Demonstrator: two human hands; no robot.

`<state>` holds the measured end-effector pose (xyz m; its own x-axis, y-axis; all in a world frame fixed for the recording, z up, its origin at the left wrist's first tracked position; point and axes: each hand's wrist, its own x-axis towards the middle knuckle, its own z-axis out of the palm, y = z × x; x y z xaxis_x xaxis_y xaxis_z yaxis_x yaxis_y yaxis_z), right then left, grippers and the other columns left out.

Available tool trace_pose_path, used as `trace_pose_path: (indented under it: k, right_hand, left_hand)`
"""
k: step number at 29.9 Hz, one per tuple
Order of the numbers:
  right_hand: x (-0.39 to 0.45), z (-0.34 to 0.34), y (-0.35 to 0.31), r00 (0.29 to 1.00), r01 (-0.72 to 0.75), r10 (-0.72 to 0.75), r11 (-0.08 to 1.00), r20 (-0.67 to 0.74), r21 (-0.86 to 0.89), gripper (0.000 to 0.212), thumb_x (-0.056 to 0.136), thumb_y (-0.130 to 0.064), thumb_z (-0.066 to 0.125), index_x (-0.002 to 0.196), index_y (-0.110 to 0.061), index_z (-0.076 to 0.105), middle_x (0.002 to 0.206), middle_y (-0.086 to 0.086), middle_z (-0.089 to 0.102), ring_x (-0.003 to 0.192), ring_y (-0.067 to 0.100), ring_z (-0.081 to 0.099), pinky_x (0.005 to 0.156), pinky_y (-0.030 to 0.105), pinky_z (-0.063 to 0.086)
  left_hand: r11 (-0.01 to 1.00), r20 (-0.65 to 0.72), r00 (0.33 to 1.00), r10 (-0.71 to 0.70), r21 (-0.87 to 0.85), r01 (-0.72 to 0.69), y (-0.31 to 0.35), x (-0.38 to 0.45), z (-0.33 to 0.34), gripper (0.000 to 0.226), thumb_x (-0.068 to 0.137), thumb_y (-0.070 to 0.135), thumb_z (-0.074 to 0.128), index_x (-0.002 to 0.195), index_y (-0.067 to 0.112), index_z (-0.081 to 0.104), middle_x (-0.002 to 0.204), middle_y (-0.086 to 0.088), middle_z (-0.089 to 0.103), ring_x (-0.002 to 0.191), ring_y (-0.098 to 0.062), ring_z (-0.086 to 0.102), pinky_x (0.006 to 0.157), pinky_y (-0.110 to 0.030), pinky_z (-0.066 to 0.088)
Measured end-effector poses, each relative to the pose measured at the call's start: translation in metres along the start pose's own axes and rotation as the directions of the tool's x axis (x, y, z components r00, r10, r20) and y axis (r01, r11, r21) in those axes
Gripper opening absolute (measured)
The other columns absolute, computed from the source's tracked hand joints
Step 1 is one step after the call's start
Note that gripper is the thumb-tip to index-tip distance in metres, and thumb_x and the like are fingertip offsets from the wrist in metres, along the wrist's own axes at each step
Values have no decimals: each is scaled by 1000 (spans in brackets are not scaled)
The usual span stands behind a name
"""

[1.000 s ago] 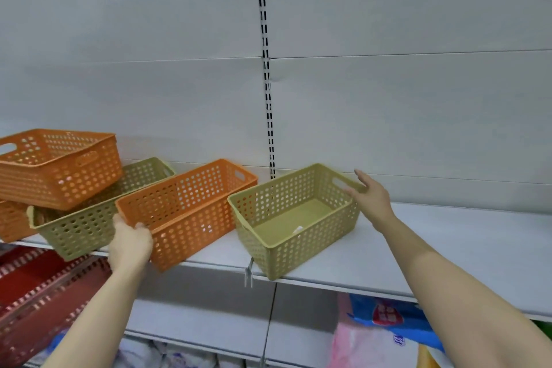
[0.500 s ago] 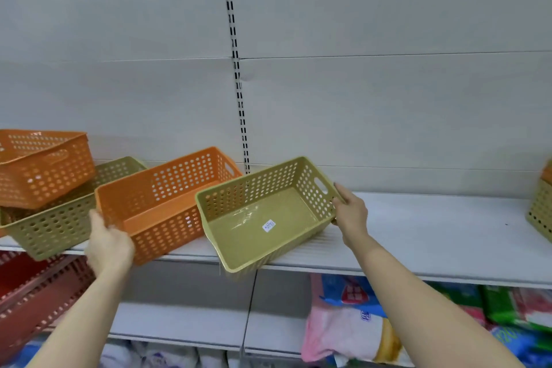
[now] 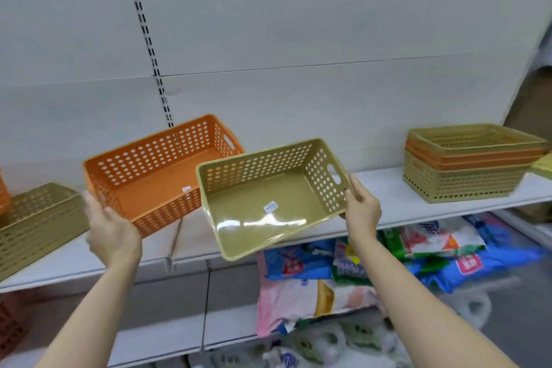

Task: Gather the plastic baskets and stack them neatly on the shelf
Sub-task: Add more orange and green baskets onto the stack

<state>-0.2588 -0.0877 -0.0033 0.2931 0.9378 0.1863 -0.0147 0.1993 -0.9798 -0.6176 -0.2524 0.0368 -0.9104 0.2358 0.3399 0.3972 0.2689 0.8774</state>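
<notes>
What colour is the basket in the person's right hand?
Olive green, with round holes in its walls: the basket held by the right hand, seen in the head view.

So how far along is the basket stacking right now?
Done: a nested stack of green and orange baskets sits on the shelf at the right. In hand: the left hand holds an orange basket and the right hand a green basket, both lifted and tilted. Left: another green basket lies loose at the left, with something orange at the frame edge.

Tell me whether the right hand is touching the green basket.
Touching. The head view shows the right hand gripping the green basket by its handle end, fingers on the wall.
</notes>
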Motion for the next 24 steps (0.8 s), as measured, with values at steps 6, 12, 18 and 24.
trace_pose_path:
  k: [6, 12, 18, 24]
  right_hand:
    - [32, -86, -30, 989, 86, -86, 996, -119, -1, 41, 93, -4, 52, 127, -25, 61, 80, -36, 62, 77, 6, 62, 64, 22, 21]
    - [91, -174, -51, 971, 160, -153, 987, -186, 21, 41, 93, -3, 54, 127, -24, 61, 115, -11, 67, 74, 2, 59, 62, 13, 42]
    - [147, -248, -73, 954, 189, -176, 981, -243, 33, 39, 95, -2, 51, 129, -18, 60, 80, -41, 62, 93, 24, 56, 78, 27, 49]
    - [225, -299, -90, 902, 225, -205, 974, -381, 8, 38, 96, -8, 51, 130, -23, 59, 122, -13, 64, 57, 13, 58, 57, 27, 49]
  left_hand:
    - [994, 44, 996, 80, -73, -77, 68, -53, 48, 52, 109, 17, 31, 161, 20, 26, 142, -29, 54, 125, -53, 52, 107, -56, 37]
    - [980, 47, 991, 127, -163, -118, 136, -121, 121, 52, 107, 14, 33, 158, 21, 34, 138, -28, 58, 120, -52, 55, 102, -54, 40]
    - [965, 17, 986, 167, -206, -160, 186, -177, 180, 50, 105, 17, 32, 155, 20, 38, 134, -26, 61, 116, -50, 57, 100, -53, 42]
    - [949, -16, 989, 149, -280, -147, 232, -180, 234, 49, 101, 28, 31, 148, 20, 44, 133, -18, 64, 116, -45, 59, 100, -53, 46]
